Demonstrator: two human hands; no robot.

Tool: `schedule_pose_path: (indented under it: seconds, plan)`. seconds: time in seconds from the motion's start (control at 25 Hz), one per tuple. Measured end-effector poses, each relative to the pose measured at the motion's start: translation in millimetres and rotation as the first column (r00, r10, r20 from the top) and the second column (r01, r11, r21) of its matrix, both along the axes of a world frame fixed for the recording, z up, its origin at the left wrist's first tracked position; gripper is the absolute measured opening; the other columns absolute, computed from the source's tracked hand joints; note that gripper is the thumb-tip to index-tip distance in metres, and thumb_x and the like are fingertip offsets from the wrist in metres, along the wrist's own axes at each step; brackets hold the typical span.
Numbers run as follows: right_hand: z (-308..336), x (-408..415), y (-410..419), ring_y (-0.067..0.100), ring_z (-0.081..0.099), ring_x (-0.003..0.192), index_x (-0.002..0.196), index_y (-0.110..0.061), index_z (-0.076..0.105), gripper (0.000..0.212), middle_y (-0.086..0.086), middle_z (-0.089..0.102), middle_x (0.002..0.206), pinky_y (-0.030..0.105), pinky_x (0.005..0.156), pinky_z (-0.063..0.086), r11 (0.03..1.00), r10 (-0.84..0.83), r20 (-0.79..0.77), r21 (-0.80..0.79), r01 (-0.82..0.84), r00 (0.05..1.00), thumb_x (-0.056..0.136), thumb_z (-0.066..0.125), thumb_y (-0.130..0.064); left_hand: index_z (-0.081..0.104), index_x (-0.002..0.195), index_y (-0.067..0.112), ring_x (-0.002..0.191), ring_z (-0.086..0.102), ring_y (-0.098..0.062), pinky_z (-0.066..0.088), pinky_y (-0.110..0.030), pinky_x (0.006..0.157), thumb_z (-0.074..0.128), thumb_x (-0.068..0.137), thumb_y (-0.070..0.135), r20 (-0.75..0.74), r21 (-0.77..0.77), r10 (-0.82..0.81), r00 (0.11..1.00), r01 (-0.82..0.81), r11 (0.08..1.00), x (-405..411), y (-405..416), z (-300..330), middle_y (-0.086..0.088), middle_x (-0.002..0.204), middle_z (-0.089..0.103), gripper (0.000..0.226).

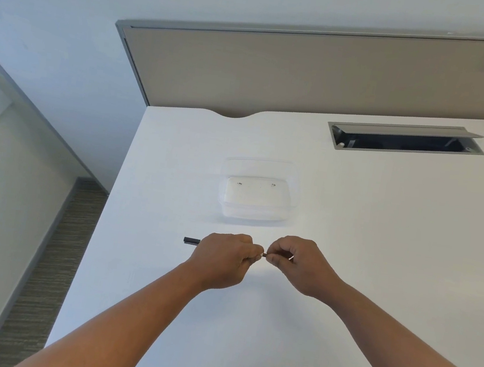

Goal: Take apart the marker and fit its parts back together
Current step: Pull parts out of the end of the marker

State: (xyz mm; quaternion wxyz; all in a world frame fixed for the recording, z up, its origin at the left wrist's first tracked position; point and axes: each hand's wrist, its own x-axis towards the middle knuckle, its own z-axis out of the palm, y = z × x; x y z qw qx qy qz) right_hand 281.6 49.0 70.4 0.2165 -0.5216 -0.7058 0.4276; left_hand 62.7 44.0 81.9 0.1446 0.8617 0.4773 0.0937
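A thin black marker (192, 241) is held level above the white desk (347, 257), its dark end sticking out to the left of my left hand (227, 259). My left hand is closed around the barrel, which is mostly hidden inside the fist. My right hand (295, 261) pinches the marker's right end between thumb and fingers. The two hands nearly touch at the fingertips. Whether the pinched piece is a cap or a tip part, I cannot tell.
A clear plastic tray (254, 212) sits on the desk just beyond my hands. An open cable slot with a grey lid (404, 139) lies at the back right. A beige partition (309, 75) closes the far edge. The desk's left edge drops to carpet (52, 251).
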Motion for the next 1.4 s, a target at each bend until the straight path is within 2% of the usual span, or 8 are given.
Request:
schedule_pose_path:
  seconds: [0.12,0.24,0.32,0.44,0.68,0.84,1.04,1.4]
  plan:
    - [-2,6,3,0.009,0.057,0.078,0.098,-0.023,0.073,0.010,-0.006,0.063,0.084,0.023,0.072,0.044,0.998,0.041,0.090,0.040,-0.045,0.995,0.094,0.068,-0.016,0.069,0.104,0.029,0.071,0.059,-0.020,0.046,-0.031,0.054,0.040,0.100,0.036,0.007,-0.008,0.026,1.000,-0.026,1.000,-3,-1,-1,0.006,0.082,0.062,0.029]
    - [-8,11,5,0.013,0.060,0.085,0.104,-0.022,0.076,0.015,-0.005,0.064,0.089,0.026,0.076,0.047,0.999,0.009,0.150,0.036,-0.014,0.989,0.096,0.064,-0.015,0.068,0.105,0.028,0.074,0.059,-0.019,0.048,-0.032,0.058,0.039,0.102,0.035,-0.005,-0.016,0.065,0.998,-0.065,0.998,-8,-1,-2,0.007,0.084,0.060,0.030]
    - [-13,12,5,0.011,0.060,0.083,0.100,-0.026,0.075,0.014,-0.009,0.066,0.088,0.029,0.076,0.049,0.998,-0.061,0.181,0.004,0.061,0.982,0.096,0.063,-0.020,0.067,0.105,0.028,0.076,0.059,-0.018,0.050,-0.033,0.060,0.040,0.103,0.035,0.000,-0.024,0.084,0.996,-0.084,0.996,-12,-1,-3,0.007,0.085,0.060,0.028]
    - [-24,15,5,0.010,0.059,0.070,0.087,-0.031,0.069,0.011,-0.015,0.067,0.079,0.026,0.063,0.047,0.984,-0.157,0.258,-0.039,0.173,0.953,0.091,0.064,-0.023,0.068,0.103,0.028,0.074,0.058,-0.017,0.051,-0.033,0.060,0.042,0.103,0.034,0.016,-0.024,0.093,0.996,-0.093,0.995,-15,-2,-3,0.008,0.084,0.059,0.026]
    - [-44,16,10,0.018,0.058,0.064,0.075,-0.020,0.061,0.013,-0.003,0.068,0.075,0.031,0.059,0.045,0.922,-0.259,0.356,-0.185,0.339,0.898,0.087,0.061,-0.026,0.067,0.097,0.030,0.068,0.051,-0.011,0.046,-0.028,0.055,0.043,0.102,0.033,0.061,-0.041,0.116,0.991,-0.113,0.993,-13,-5,-6,0.012,0.079,0.053,0.024]
    - [-51,14,12,0.023,0.062,0.068,0.074,-0.018,0.060,0.015,-0.001,0.070,0.078,0.031,0.059,0.045,0.899,-0.263,0.388,-0.234,0.370,0.883,0.085,0.059,-0.029,0.061,0.091,0.028,0.067,0.047,-0.010,0.037,-0.024,0.052,0.040,0.100,0.035,0.091,-0.071,0.149,0.985,-0.143,0.987,-14,-7,-11,0.012,0.071,0.048,0.024]
    - [-57,12,12,0.021,0.063,0.072,0.072,-0.022,0.056,0.020,-0.002,0.069,0.081,0.031,0.060,0.045,0.900,-0.248,0.436,-0.227,0.372,0.865,0.088,0.059,-0.034,0.061,0.092,0.028,0.070,0.050,-0.009,0.044,-0.028,0.057,0.033,0.099,0.043,0.138,-0.111,0.193,0.971,-0.178,0.978,-16,-10,-15,0.012,0.072,0.050,0.032]
    - [-59,10,10,0.023,0.062,0.076,0.070,-0.023,0.053,0.027,-0.003,0.065,0.078,0.032,0.062,0.044,0.909,-0.256,0.452,-0.189,0.372,0.854,0.089,0.062,-0.039,0.060,0.091,0.029,0.070,0.048,-0.008,0.038,-0.025,0.055,0.036,0.100,0.041,0.132,-0.110,0.190,0.973,-0.176,0.978,-17,-13,-14,0.014,0.070,0.049,0.028]
